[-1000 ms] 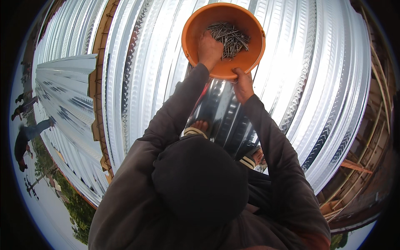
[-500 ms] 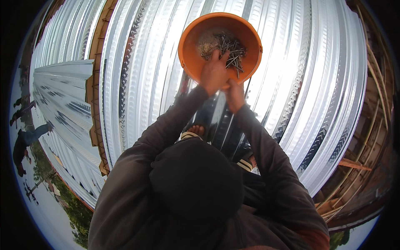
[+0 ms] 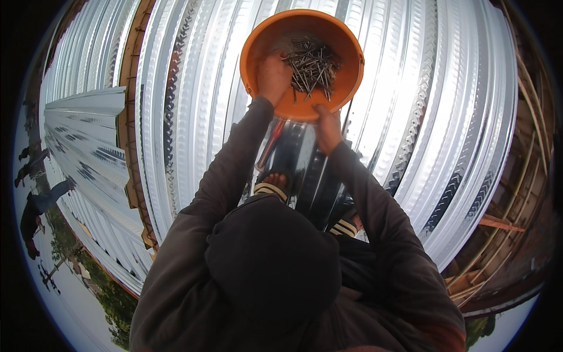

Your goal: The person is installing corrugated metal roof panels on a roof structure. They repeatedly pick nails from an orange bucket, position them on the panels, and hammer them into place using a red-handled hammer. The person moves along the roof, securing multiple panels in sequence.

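Note:
An orange bucket (image 3: 347, 75) holds a loose heap of metal nails (image 3: 313, 69) above the ribbed silver sheeting (image 3: 396, 88). My left hand (image 3: 273, 77) is inside the bucket at its left, beside the heap, with fingertips hidden. My right hand (image 3: 325, 126) grips the rim nearest me, thumb over the top. A long red-and-dark tool (image 3: 269, 147) lies below the bucket, between my sleeves. My sandalled feet (image 3: 273, 180) stand on darkly reflecting sheet.
A separate stack of sheets (image 3: 82, 135) lies at left beside a brown beam (image 3: 132, 35). People (image 3: 32, 217) are at the far left edge. Wooden framing (image 3: 501, 226) shows along the right edge. Treetops (image 3: 114, 311) and wires appear at lower left.
Since half a second ago my left hand has moved left and up within the bucket. The bucket has shifted slightly left and up in view, uncovering the red tool.

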